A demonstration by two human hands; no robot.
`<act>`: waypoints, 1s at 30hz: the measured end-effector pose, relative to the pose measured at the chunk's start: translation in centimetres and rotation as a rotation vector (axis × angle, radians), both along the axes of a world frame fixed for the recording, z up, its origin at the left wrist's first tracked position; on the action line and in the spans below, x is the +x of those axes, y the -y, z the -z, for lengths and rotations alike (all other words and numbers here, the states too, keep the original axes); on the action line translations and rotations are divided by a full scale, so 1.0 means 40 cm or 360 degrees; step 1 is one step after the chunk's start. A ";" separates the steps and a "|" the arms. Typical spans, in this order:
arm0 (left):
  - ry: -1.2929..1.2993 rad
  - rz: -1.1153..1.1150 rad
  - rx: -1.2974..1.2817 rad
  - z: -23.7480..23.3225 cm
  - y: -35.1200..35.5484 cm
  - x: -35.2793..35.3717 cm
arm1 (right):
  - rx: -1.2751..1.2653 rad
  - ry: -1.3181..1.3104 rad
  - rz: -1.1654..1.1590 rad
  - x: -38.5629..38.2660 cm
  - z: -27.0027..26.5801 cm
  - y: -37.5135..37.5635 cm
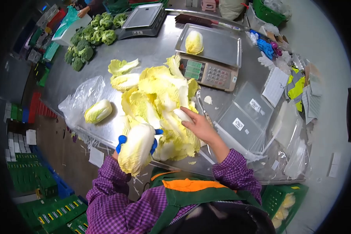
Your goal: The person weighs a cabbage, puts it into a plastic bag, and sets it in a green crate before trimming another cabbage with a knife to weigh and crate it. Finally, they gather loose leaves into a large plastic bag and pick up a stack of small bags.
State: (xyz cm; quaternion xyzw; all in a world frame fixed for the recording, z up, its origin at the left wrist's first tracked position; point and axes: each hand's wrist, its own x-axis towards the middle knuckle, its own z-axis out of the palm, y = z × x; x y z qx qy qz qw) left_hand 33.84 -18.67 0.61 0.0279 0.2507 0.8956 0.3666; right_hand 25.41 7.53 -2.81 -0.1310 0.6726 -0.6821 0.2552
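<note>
My left hand (121,143), in a blue glove, is wrapped round a napa cabbage (136,148) at the table's near edge. My right hand (199,125) is bare, with thumb and fingers on a pale leaf piece (182,114) at the right side of a heap of loose yellow cabbage leaves (148,84). Left of the heap, a small cabbage (98,111) lies beside a clear plastic bag (80,99). Another cabbage (194,42) rests on the tray of a digital scale (214,74). A knife (203,107) lies between the heap and that scale.
Broccoli heads (91,37) and a second scale (142,19) stand at the back left of the metal table (152,46). Clear plastic sheets (245,121) lie on the right. Another person's hand (84,11) shows at the top left. Green crates (282,202) stand below.
</note>
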 end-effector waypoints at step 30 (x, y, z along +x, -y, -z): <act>-0.0123 -0.0433 0.0112 0.152 -0.285 -0.938 | 0.1583 -0.0971 0.1128 -0.674 0.047 -0.294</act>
